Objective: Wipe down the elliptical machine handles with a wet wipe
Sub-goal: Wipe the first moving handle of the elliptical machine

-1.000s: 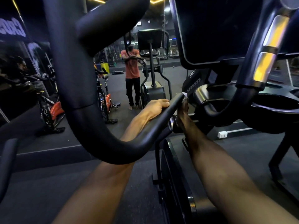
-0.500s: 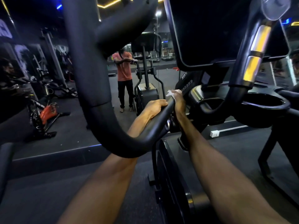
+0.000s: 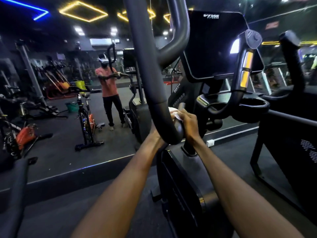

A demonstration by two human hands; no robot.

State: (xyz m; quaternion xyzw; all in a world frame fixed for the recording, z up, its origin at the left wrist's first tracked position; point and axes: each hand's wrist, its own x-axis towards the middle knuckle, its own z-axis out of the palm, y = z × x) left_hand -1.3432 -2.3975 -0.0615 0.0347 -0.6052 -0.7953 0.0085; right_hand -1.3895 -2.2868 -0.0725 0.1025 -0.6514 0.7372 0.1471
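Since a moment ago our view has tilted up, and our right hand (image 3: 187, 121) has come back along the handle (image 3: 154, 86) from its far tip to the lower bend, carrying the wet wipe (image 3: 175, 114) with it. The fingers of that hand are curled around the white wipe, pressing it against the black tube just above the bend. Our left hand (image 3: 157, 137) sits behind the same bend, mostly hidden by the tube, so we cannot tell how its fingers lie. Beyond the handle stands the dark console screen (image 3: 216, 47), and in the mirror (image 3: 68, 83) at left we see a person's reflection beside an exercise bike (image 3: 85, 117).
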